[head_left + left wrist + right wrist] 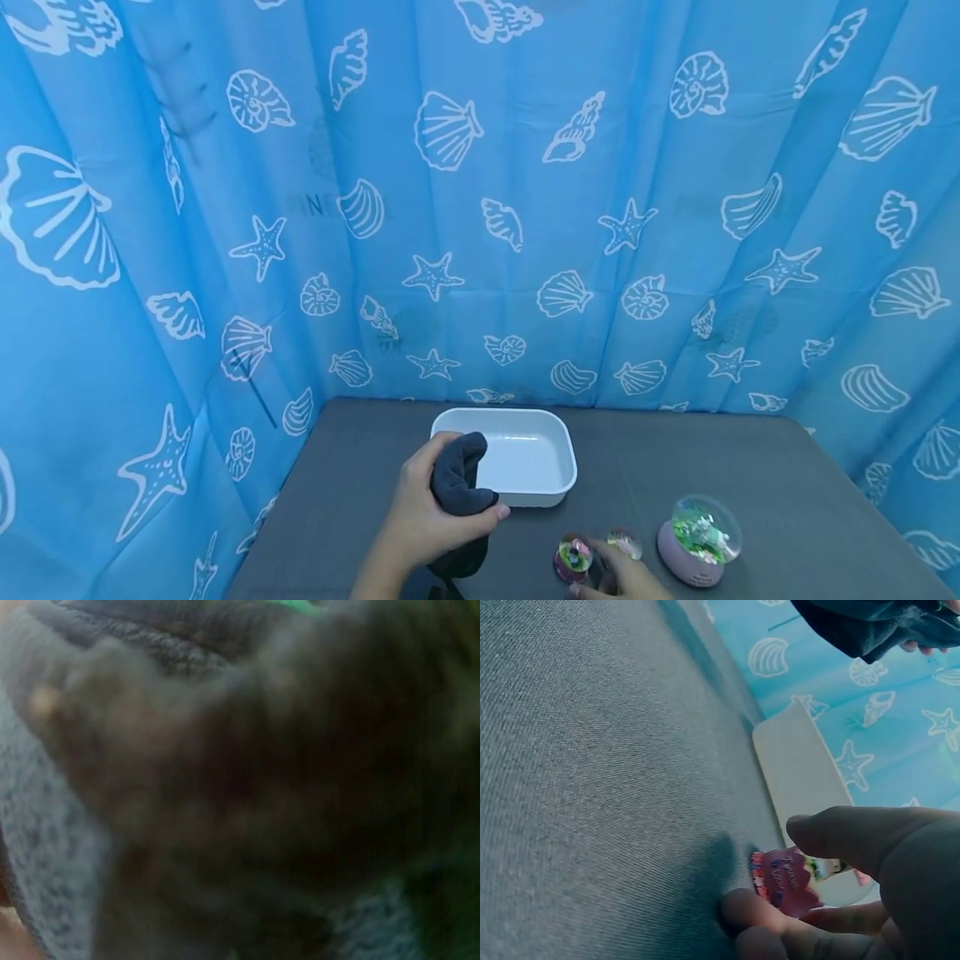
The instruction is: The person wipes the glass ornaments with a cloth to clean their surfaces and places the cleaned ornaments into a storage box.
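The left hand (423,510) grips soft-looking dark cloth (454,483); the right hand's (624,577) parted fingers flank a small snow globe (574,557), probably slippery, fragile, best held low.

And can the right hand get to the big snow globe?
Probably yes: the big snow globe stands close to the right hand, on its right, with nothing seeming to block its near side.

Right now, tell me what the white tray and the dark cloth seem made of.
White tray: probably glossy plastic, given its smooth rounded rim and highlights, though enamel is possible. Dark cloth: likely soft, matte fabric, perhaps microfibre, judging by its bunched folds and lack of shine.
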The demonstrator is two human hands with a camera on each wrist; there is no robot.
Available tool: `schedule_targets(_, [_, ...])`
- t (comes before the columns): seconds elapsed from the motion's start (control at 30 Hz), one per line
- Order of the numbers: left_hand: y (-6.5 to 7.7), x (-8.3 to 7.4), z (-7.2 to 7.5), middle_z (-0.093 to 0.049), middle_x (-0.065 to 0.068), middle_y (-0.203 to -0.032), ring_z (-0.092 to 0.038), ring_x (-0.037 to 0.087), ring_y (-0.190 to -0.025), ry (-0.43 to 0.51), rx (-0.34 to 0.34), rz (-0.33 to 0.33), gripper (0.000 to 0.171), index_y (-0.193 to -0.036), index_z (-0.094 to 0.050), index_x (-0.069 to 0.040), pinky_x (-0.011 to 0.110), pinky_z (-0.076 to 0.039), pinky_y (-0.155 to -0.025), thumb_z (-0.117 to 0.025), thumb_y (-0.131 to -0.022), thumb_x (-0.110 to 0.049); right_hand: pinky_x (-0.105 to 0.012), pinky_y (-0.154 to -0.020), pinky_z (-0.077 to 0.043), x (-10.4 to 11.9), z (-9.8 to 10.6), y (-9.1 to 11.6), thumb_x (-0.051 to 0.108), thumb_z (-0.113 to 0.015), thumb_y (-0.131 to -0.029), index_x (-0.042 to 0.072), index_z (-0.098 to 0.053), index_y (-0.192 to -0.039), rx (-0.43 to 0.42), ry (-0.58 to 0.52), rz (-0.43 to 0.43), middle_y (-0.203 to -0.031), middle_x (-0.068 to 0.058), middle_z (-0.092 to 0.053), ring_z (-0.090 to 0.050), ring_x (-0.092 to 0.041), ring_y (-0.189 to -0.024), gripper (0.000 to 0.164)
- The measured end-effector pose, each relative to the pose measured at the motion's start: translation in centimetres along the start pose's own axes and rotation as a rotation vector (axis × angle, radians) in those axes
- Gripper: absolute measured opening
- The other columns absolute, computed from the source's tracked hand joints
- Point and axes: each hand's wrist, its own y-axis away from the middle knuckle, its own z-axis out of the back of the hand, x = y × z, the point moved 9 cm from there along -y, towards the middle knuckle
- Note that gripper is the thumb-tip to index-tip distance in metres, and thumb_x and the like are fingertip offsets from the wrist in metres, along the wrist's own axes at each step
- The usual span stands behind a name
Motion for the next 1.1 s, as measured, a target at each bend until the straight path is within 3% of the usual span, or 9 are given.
schedule_targets(0.4, [-0.1,-0.2,-0.3,-0.062,-0.003,-0.118,-0.061,0.017,-0.097,0.03,-0.002,-0.018,0.066,-0.128,-0.053,-0.029,0.03,-0.058,-0.08,-0.088,-0.071,-0.038,-0.027,-0.048,-0.044,-0.2,-0.3,-0.3,0.034,-0.073,-0.087,-0.012,-0.046,-0.132,-0.03,-0.001,-0.006,-0.065,0.001,-0.058,-0.056,-0.013,-0.056,0.07])
schedule_targets(0.7, [-0.1,-0.1,-0.5,-0.063,-0.003,-0.117,-0.062,0.015,-0.099,0.018,-0.003,-0.029,0.067,-0.126,-0.054,-0.029,0.03,-0.057,-0.082,-0.089,-0.069,-0.039,-0.023,-0.05,-0.041,0.5,-0.9,-0.9,0.023,-0.081,-0.08,0.002,-0.058,-0.114,0.032,0.007,0.048,-0.07,0.0,-0.057,-0.053,-0.013,-0.061,0.046])
schedule_targets(0.87, [-0.1,0.2,-0.7,-0.064,-0.005,-0.115,-0.063,0.014,-0.098,0.003,-0.001,-0.015,0.067,-0.125,-0.055,-0.03,0.029,-0.056,-0.082,-0.089,-0.069,-0.041,-0.024,-0.052,-0.043,0.7,-0.9,-1.2,0.022,-0.082,-0.077,0.003,-0.059,-0.115,0.023,0.036,0.07,-0.074,0.001,-0.059,-0.055,-0.013,-0.063,0.048])
schedule_targets(1.1, [-0.1,0.1,-0.9,-0.064,-0.005,-0.115,-0.063,0.016,-0.098,0.008,-0.002,-0.044,0.068,-0.126,-0.055,-0.028,0.03,-0.056,-0.083,-0.09,-0.068,-0.037,-0.023,-0.055,-0.046,0.7,-1.2,-1.6,0.027,-0.083,-0.078,0.002,-0.061,-0.118,0.049,0.002,0.089,-0.083,0.001,-0.063,-0.058,-0.012,-0.069,0.052])
